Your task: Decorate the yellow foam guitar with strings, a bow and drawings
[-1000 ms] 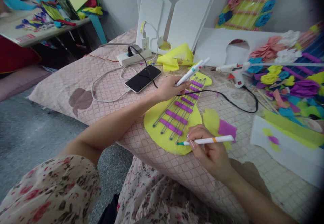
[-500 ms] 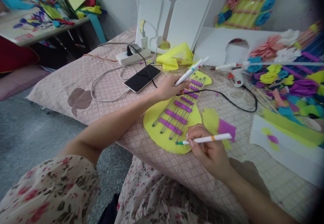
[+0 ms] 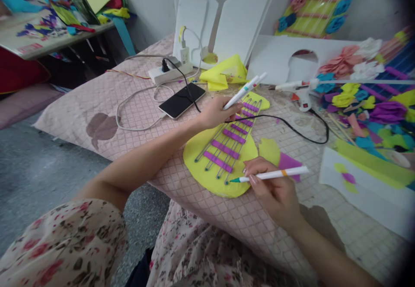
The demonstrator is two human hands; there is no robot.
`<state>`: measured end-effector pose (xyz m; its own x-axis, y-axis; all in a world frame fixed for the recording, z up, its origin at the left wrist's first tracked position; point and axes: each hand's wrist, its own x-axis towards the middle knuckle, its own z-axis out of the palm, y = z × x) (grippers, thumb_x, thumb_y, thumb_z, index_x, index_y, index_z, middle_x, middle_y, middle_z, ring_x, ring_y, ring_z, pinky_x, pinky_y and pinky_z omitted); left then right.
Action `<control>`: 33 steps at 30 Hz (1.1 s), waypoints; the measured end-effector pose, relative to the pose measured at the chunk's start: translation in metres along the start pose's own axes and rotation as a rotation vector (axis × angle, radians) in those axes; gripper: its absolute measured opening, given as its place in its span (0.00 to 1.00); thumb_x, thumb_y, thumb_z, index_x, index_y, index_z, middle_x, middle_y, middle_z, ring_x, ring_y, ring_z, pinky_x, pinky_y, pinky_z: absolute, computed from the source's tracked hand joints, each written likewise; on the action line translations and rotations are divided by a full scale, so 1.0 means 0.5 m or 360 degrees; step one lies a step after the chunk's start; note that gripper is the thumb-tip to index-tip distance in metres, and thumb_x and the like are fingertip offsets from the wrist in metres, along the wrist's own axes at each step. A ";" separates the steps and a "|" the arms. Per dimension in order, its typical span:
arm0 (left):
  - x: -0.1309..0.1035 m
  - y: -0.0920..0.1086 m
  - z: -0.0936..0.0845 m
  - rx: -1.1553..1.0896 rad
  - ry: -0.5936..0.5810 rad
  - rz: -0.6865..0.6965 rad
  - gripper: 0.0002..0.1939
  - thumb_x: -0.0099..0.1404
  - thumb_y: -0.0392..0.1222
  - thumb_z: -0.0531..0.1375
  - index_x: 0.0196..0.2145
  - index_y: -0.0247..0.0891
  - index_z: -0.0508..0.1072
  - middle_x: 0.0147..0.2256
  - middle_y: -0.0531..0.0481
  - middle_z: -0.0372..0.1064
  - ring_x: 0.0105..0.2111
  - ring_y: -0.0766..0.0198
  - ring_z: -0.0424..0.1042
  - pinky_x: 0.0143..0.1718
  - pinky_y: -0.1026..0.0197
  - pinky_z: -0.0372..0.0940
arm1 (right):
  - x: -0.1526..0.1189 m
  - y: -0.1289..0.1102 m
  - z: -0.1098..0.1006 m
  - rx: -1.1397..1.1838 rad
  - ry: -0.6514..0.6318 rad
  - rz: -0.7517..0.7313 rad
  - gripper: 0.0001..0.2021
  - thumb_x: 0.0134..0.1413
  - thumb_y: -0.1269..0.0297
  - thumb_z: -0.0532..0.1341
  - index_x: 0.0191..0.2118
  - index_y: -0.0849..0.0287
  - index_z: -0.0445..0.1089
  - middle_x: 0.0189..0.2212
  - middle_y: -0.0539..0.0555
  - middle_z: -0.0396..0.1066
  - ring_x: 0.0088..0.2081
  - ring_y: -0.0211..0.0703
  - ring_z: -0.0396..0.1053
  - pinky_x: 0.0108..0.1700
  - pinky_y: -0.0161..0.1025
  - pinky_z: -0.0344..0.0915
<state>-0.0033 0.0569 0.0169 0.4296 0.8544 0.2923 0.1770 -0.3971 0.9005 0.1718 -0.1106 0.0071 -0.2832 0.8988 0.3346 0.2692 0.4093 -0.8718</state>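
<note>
A yellow guitar-shaped cutout [image 3: 207, 179] lies on the cloth-covered table, with purple strips across it and drawn lines running lengthwise that end in dark dots. My right hand [image 3: 275, 192] is closed round a white marker [image 3: 275, 174] with an orange band. Its green tip is just right of the lowest dot; whether it touches the surface I cannot tell. Up by the neck of the cutout, my left hand [image 3: 218, 110] is closed on two white markers [image 3: 244, 90] that point up to the right. Its fingers rest over the cutout, partly hidden.
A black phone [image 3: 182, 100] and a power strip [image 3: 170, 71] with cables lie left of the cutout. One black cable crosses it to the glue gun [image 3: 304, 97]. Paper flowers [image 3: 353, 94] pile up at right, beside a white sheet [image 3: 366, 196]. White boards [image 3: 243, 14] stand behind.
My right hand has moved slightly right and up, lifting the green marker tip away from the lowest dot. My left hand is practically still.
</note>
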 end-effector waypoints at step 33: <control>0.001 0.000 -0.027 -0.0856 -0.0360 -0.0298 0.20 0.51 0.51 0.69 0.32 0.31 0.71 0.18 0.58 0.59 0.15 0.78 0.51 0.15 0.71 0.42 | 0.152 0.023 -0.093 0.0355 0.0730 -0.0096 0.07 0.58 0.60 0.58 0.36 0.54 0.73 0.31 0.50 0.69 0.34 0.40 0.67 0.41 0.41 0.63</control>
<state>-0.0149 0.0617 0.0211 0.6220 0.7777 0.0912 -0.1790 0.0278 0.9835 0.1962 -0.0302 0.0389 0.1540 0.8714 0.4658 0.0478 0.4643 -0.8844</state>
